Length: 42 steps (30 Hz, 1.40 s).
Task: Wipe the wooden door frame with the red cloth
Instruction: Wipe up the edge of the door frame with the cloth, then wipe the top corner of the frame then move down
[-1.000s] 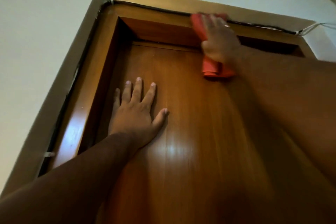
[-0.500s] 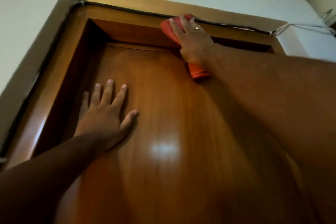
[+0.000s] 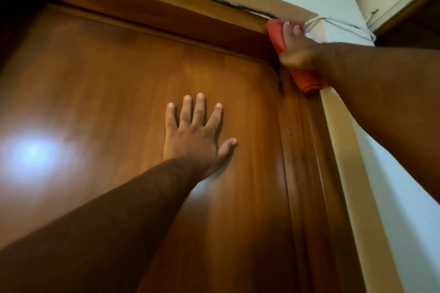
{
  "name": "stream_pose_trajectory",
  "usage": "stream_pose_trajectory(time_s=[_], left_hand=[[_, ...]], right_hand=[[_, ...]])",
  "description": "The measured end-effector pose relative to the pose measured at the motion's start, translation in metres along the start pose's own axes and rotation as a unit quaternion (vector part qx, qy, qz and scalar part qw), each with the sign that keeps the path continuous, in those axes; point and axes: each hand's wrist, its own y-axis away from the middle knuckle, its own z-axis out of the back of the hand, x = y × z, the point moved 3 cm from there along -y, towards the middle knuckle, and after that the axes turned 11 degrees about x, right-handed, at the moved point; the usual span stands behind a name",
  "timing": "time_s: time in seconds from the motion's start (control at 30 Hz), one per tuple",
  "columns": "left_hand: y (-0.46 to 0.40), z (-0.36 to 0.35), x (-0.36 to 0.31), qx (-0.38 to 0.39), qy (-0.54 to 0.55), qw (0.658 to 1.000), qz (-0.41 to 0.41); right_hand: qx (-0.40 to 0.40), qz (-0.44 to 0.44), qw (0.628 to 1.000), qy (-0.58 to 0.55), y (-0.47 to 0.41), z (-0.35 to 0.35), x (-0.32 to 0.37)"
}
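Pressing the red cloth [image 3: 277, 37] into the upper right corner of the wooden door frame [image 3: 152, 10], the right hand [image 3: 298, 51] lies flat over the folded fabric, fingers [image 3: 287, 31] laid on it rather than curled round it, so the cloth is pinned against the wood; its lower fold hangs out below the wrist against the side post. A second ago the same hand and cloth were near the middle of the top rail, so the stroke has travelled the right half of that rail and reached its end, where white cables [image 3: 342, 25] come off the wall just beside the fingertips. The left hand [image 3: 194, 134] is spread open, palm flat on the door [image 3: 114, 93], holding nothing; it has shifted rightward along the panel with the body and looks like a brace. By my reading the top rail's right stretch is wiped, and the right upright below the cloth is the natural next run. The cables sit close enough to snag the fabric at the turn.
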Motion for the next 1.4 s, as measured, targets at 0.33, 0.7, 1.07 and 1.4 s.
stream_pose_trajectory(time_s=[0.33, 0.7, 1.07, 1.4], left_hand=[[0.001, -0.007, -0.002, -0.065, -0.011, 0.998, -0.013], [0.049, 0.002, -0.006, -0.016, 0.014, 0.998, -0.056], [0.100, -0.008, -0.025, 0.079, 0.070, 0.992, -0.062], [0.301, -0.055, -0.124, 0.134, 0.432, 0.877, -0.160]], right_hand=[[-0.022, -0.013, 0.998, -0.059, 0.087, -0.076, -0.022], [0.125, -0.103, 0.987, -0.014, 0.459, -0.250, 0.030], [0.187, -0.038, 0.976, -0.110, 0.452, -0.208, 0.024], [0.239, -0.059, 0.957, 0.153, 0.439, -0.171, 0.044]])
